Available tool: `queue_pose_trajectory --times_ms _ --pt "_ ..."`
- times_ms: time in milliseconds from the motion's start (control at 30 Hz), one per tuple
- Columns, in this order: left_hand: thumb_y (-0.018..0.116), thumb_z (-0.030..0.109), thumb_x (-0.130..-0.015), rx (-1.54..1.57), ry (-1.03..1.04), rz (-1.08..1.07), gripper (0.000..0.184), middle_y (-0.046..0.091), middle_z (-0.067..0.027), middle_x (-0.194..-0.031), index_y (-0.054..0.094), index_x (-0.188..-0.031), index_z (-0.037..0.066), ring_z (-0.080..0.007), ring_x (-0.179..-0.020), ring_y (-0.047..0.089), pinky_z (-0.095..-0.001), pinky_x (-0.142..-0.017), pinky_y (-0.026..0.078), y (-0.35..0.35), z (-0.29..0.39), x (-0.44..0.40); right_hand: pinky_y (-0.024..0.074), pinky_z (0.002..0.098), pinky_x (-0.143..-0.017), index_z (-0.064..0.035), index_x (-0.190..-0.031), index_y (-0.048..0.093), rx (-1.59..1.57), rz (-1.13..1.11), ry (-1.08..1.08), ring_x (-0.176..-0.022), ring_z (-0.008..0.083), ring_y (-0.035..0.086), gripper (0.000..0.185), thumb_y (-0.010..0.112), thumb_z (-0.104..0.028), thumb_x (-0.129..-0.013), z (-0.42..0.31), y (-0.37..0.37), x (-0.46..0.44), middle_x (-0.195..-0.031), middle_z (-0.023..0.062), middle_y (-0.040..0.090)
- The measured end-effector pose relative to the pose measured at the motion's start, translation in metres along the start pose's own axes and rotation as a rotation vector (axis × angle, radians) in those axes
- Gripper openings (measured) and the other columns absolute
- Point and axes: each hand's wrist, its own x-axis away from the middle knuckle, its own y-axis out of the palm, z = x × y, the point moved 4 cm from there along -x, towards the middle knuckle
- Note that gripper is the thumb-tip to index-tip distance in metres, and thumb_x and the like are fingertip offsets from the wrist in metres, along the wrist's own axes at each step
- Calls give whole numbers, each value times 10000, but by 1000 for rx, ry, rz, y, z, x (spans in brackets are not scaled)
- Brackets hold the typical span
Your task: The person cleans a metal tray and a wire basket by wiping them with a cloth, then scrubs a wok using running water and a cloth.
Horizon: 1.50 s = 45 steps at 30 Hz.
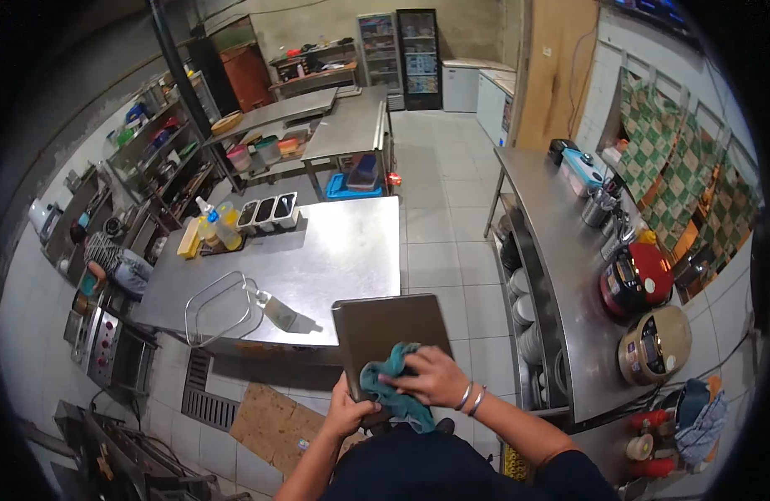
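A flat rectangular panel (395, 321), brownish-grey with a raised rim at its left and top edges, is held up in front of my body; I cannot tell whether it is a tray or a lid. My left hand (348, 411) is closed on its lower left edge, with the thumb on the near face. A teal cloth (386, 376) lies bunched against the panel's lower half. Pressed on this cloth is my right hand (435, 377), its fingers curled into the fabric; two bangles circle that wrist.
Ahead stands a steel table (343, 242) with a pump bottle (276, 311), a bent wire frame (189, 311) and a condiment holder (268, 212). Rice cookers (656, 346) line the right counter (560, 275). At far left, a person (118, 259) is near the stove (109, 346). Cardboard (272, 426) covers some floor.
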Motion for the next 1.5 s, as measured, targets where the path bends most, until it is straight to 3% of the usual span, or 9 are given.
queue_pose_trajectory --times_ms 167,333,433,633,767,867,1067,1233,1500 --pt "636 0 -761 -299 151 -46 656 550 -83 -1183 363 -1356 28 -181 -1090 547 -353 -938 456 -6 -35 6 -19 550 -1146 -149 -1449 371 -109 101 -132 -1440 373 98 543 421 -343 -944 -18 23 -26 -1577 113 146" --pt "671 30 -718 -81 4 -121 657 556 -58 -1141 415 -1323 -6 -138 -1068 514 -286 -930 408 6 -21 14 81 548 -1142 -61 -1361 454 480 321 503 -1410 394 200 487 439 -312 -944 88 34 -27 -1550 169 202" --pt "672 35 -717 -46 89 -36 651 551 -57 -1127 422 -1317 1 -131 -1039 519 -271 -905 416 18 -25 16 184 499 -1133 -14 -1310 479 -107 255 841 -1397 381 247 461 475 -273 -928 150 73 -16 -1526 215 233" --pt "662 -21 -677 188 -21 193 716 534 -101 -1231 395 -1341 7 -175 -1128 531 -299 -959 412 -6 -51 10 272 445 -1102 95 -1402 303 -42 235 77 -1343 401 315 612 465 -239 -915 34 22 -68 -1450 269 324" --pt "639 -32 -670 -3 36 74 678 557 -80 -1180 411 -1308 7 -193 -1096 543 -315 -954 416 16 -13 26 287 432 -1099 75 -1336 415 -370 433 571 -1276 448 386 477 397 -150 -916 168 68 -37 -1360 303 423" --pt "642 -41 -662 -112 94 191 650 570 -73 -1127 431 -1275 11 -180 -1041 557 -319 -929 431 17 -28 10 188 444 -1140 42 -1427 317 -256 497 330 -1403 394 230 553 337 -47 -882 71 80 -40 -1486 248 295" --pt "610 -92 -586 257 118 375 641 574 -91 -1064 468 -1199 30 -219 -991 576 -353 -873 473 0 -8 10 242 488 -1103 18 -1437 306 -129 291 464 -1366 471 245 594 393 -344 -975 81 99 -2 -1494 284 240" --pt "571 -47 -468 100 53 348 872 541 -147 -1188 397 -1321 6 -328 -1089 553 -400 -970 435 -9 2 28 472 463 -856 56 -1255 514 -288 51 1013 -1023 413 609 639 417 -504 -963 167 72 12 -1093 316 606" --pt "660 501 -777 348 -27 371 792 513 -187 -1284 380 -1392 88 -357 -1202 501 -596 -967 396 -77 -7 -7 458 386 -519 -16 -752 642 23 462 323 -558 320 588 289 663 -281 -865 96 -39 14 -603 130 584"
